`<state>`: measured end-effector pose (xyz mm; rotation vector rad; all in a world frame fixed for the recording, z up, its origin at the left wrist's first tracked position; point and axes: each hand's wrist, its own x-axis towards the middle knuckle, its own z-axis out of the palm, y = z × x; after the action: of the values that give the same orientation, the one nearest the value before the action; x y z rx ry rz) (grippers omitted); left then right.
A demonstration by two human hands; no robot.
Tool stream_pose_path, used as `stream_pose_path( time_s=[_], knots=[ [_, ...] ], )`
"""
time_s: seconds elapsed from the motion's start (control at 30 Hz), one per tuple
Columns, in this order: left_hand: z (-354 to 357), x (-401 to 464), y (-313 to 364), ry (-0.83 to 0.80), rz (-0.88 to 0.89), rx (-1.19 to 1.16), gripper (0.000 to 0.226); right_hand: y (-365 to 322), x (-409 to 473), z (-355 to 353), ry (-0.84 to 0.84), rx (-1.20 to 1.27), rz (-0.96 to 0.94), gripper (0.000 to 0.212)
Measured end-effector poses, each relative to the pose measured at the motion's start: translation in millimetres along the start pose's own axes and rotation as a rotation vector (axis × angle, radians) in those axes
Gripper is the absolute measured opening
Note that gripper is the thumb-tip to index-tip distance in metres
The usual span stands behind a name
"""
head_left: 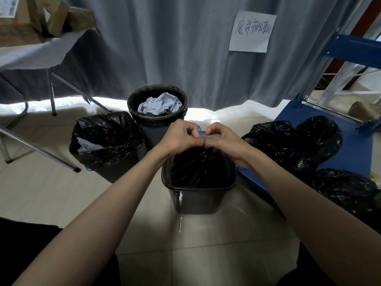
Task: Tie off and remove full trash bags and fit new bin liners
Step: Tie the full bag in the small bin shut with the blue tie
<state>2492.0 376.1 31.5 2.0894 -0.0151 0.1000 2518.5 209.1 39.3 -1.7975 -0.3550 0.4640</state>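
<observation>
While left hand point(181, 137) and right hand point(223, 139) pinch blue tie point(201, 134) at bag point(199, 164) neck: thin, soft, slippery film, probably light; grip gathered neck.

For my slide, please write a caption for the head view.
Both hands, left and right, pinch blue drawstring over black bag.

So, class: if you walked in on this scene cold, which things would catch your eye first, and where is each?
First, the left hand and right hand meeting at centre, pinching a blue drawstring above the gathered black bag in the square bin. Behind stands a round bin holding crumpled grey plastic, and a handwritten paper sign hangs on the curtain at upper right.
</observation>
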Motion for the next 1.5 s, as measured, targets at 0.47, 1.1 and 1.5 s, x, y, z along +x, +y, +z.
stream_pose_path(
  time_s=[0.47, 1.1, 1.5],
  knots=[
    [-4.7, -0.2, -0.2, -0.05, -0.098, -0.01, 0.027, 8.5, 3.2, 4.2, 0.145, -0.385, -0.247, 0.04],
    [-9.8, -9.6, 9.2, -0.099, -0.496, -0.42, 0.012, 14.5, -4.0, 8.1, 0.14, -0.366, -0.183, 0.025],
    [-9.7, -9.0, 15.2, -0.08, -0.463, -0.355, 0.004, 9.7, 0.2, 9.8, 0.243, -0.484, -0.063, 0.018]
  ],
)
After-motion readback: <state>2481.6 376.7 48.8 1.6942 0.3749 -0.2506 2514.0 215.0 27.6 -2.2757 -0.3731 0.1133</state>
